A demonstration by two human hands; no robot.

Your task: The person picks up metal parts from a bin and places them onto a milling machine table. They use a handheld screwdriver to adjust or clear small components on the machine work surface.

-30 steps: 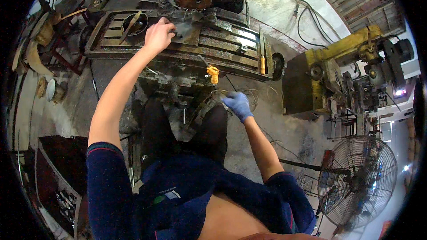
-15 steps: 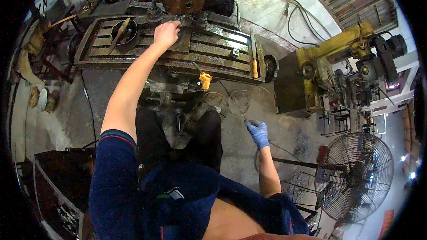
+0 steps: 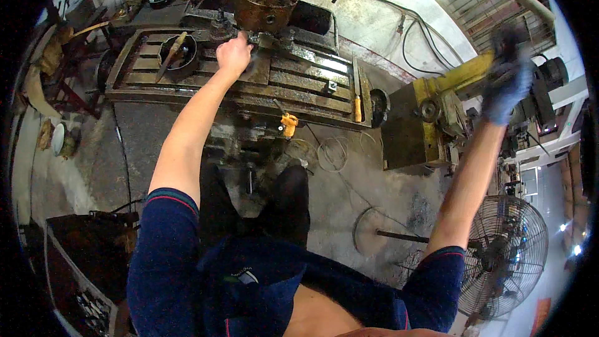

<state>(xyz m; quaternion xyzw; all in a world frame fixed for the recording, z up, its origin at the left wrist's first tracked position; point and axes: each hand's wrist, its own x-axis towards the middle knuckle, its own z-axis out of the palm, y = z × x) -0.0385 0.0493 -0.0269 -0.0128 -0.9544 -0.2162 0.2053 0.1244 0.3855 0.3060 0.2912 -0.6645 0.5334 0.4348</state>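
Observation:
My left hand [image 3: 233,56], bare, reaches over the slotted machine table [image 3: 299,81] to the spot just below the rusty spindle head [image 3: 267,9]. Its fingers are curled at the workholding there, and whatever they grip is hidden. A dark round fitting [image 3: 220,29] stands just beyond that hand. My right hand [image 3: 508,90], in a blue-and-dark glove, is raised high at the far right, in front of the yellow machine [image 3: 458,78]. Motion smears its fingers, so their pose is unclear.
A black bowl [image 3: 187,65] with a brush [image 3: 172,56] across it sits at the table's left. A yellow-handled file [image 3: 358,107] lies at its right end, near a small metal block [image 3: 331,87]. A yellow tool [image 3: 289,125] hangs in front. A standing fan [image 3: 508,256] is lower right.
My right hand has swung up and far to the right from low beside my legs. My left hand stays near the spindle. The view has shifted slightly.

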